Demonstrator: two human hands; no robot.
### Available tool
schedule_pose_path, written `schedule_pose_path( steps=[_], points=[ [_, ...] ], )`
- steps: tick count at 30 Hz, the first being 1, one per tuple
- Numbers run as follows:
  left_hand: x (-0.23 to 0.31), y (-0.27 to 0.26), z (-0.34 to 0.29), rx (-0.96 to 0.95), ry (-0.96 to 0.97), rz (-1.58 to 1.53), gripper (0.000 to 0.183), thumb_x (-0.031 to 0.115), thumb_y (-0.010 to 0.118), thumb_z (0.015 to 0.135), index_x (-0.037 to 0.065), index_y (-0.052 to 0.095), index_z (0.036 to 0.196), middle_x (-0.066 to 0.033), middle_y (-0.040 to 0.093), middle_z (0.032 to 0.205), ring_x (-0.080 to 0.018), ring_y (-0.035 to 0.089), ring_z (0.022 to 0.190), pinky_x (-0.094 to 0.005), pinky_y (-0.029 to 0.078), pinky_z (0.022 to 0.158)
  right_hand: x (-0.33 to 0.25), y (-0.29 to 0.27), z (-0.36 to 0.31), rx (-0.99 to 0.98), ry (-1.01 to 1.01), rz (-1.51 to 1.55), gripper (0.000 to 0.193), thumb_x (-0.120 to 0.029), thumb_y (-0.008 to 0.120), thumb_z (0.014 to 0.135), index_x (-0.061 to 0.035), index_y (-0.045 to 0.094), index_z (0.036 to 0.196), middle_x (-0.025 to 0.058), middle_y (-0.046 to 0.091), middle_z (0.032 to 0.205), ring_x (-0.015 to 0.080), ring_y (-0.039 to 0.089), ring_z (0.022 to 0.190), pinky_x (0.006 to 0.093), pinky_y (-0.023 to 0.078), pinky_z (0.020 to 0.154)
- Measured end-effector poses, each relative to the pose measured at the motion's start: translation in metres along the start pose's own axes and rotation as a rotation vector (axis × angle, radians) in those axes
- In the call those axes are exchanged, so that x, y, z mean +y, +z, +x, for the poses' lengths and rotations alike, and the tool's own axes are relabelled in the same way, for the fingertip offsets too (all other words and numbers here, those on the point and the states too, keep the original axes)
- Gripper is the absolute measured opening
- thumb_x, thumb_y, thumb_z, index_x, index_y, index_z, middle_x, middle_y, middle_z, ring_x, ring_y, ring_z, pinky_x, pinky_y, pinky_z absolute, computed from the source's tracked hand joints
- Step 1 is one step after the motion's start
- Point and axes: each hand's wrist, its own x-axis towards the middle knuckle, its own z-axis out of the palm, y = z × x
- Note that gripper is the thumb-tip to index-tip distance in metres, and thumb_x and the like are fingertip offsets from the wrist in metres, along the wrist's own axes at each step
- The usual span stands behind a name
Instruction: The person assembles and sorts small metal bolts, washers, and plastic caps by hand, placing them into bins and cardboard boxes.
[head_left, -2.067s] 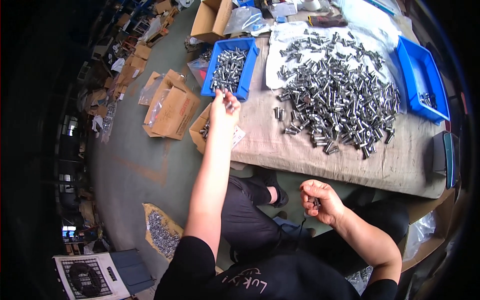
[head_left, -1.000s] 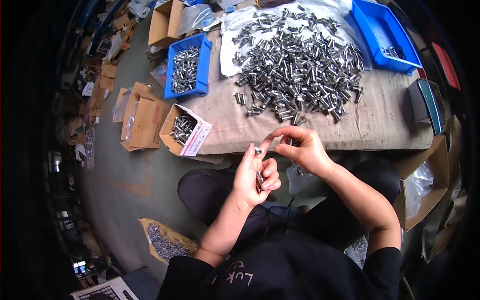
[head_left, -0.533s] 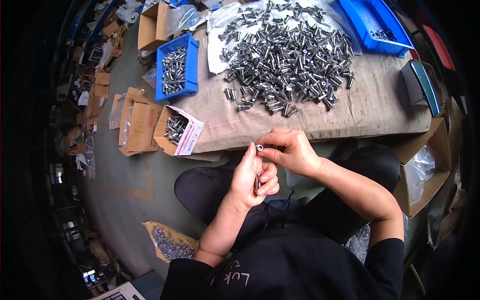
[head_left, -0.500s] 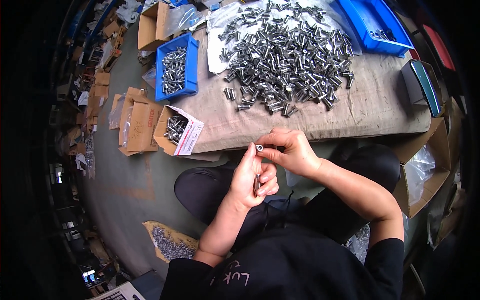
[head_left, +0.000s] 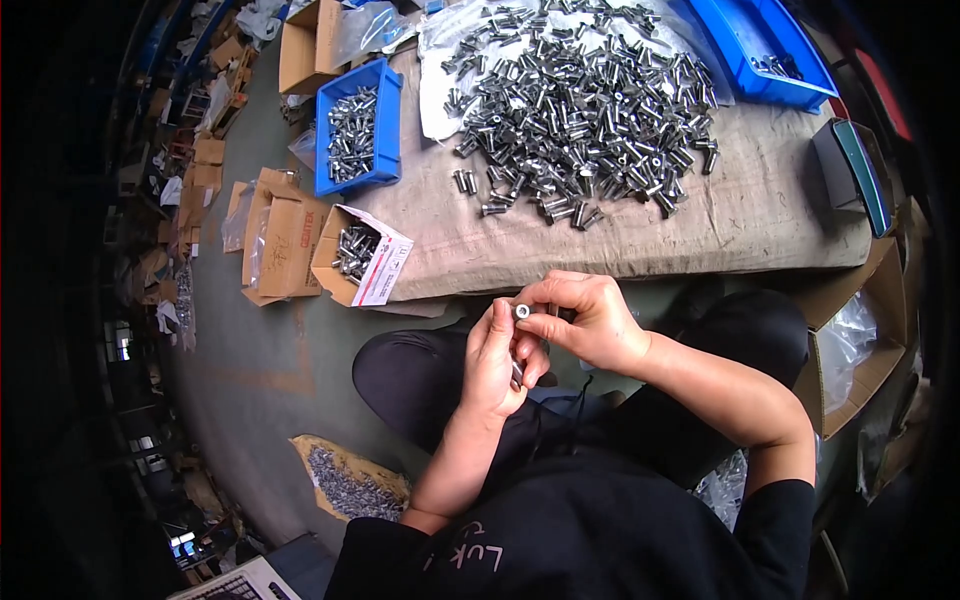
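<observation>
Between the fingertips of both hands, over my lap, is a small shiny metal bolt, its round end with a hole turned up. My left hand pinches it from the left, and its curled lower fingers hold another metal piece, mostly hidden. From the right, my right hand grips the bolt with thumb and forefinger. Ahead of me, a large heap of similar metal bolts lies on white sheeting over a cloth-covered table.
Left on the table stand a blue bin and a small open carton, both holding metal pieces. Another blue bin is at the far right. An open cardboard box with plastic sits right; a sack of small parts lies on the floor.
Both hands have come slightly lower and nearer to me, still pinching the bolt. The left lower fingers have shifted around the other metal piece. The whole view has moved a little.
</observation>
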Motion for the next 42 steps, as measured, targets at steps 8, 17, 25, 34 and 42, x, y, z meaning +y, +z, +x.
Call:
schedule_pose_path(
  steps=[8, 17, 25, 34, 42],
  points=[
    [-0.002, -0.014, 0.005, 0.079, -0.187, -0.372, 0.025, 0.027, 0.043, 0.09, 0.005, 0.055, 0.089, -0.0068, 0.057, 0.078, -0.0131, 0.05, 0.061, -0.0259, 0.041, 0.048, 0.002, -0.001, -0.003, -0.002, 0.185, 0.175, 0.013, -0.008, 0.064, 0.077, -0.0018, 0.063, 0.088, 0.0002, 0.057, 0.067, 0.0063, 0.05, 0.056, 0.0207, 0.041, 0.05],
    [-0.012, -0.037, -0.001, 0.202, -0.211, -0.514, 0.017, 0.02, 0.045, 0.089, 0.006, 0.053, 0.095, -0.0105, 0.056, 0.079, -0.016, 0.049, 0.063, -0.0257, 0.039, 0.053, 0.028, -0.018, 0.004, -0.166, 0.669, 1.324, 0.019, -0.021, 0.055, 0.075, -0.0038, 0.051, 0.082, 0.0104, 0.05, 0.08, 0.0174, 0.049, 0.056, 0.0222, 0.032, 0.036],
    [0.004, -0.014, -0.01, 0.049, -0.033, -0.173, 0.031, 0.04, 0.037, 0.091, 0.011, 0.048, 0.09, -0.0005, 0.04, 0.058, -0.0087, 0.031, 0.038, -0.0211, 0.024, 0.036, 0.02, -0.015, 0.004, -0.226, 0.683, 0.971, 0.011, -0.007, 0.059, 0.076, -0.0023, 0.056, 0.085, 0.0074, 0.054, 0.071, 0.0151, 0.052, 0.054, 0.0216, 0.034, 0.037],
    [-0.003, -0.005, -0.013, 0.101, -0.05, -0.092, 0.034, 0.041, 0.033, 0.092, 0.01, 0.047, 0.09, 0.0001, 0.038, 0.054, -0.0081, 0.029, 0.034, -0.0205, 0.024, 0.033, 0.008, 0.007, -0.004, -0.124, 0.107, 0.214, 0.014, -0.002, 0.063, 0.072, -0.0022, 0.062, 0.086, 0.0019, 0.06, 0.078, 0.0084, 0.055, 0.071, 0.0232, 0.045, 0.067],
    [-0.005, 0.008, -0.008, 0.083, -0.017, -0.094, 0.025, 0.028, 0.035, 0.093, 0.007, 0.046, 0.102, -0.0035, 0.047, 0.068, -0.0117, 0.044, 0.051, -0.0236, 0.037, 0.046, 0.005, -0.003, 0.003, -0.036, 0.445, 0.49, 0.013, -0.008, 0.065, 0.075, -0.0006, 0.062, 0.086, 0.0033, 0.06, 0.072, 0.0081, 0.054, 0.059, 0.0219, 0.043, 0.053]
  ],
)
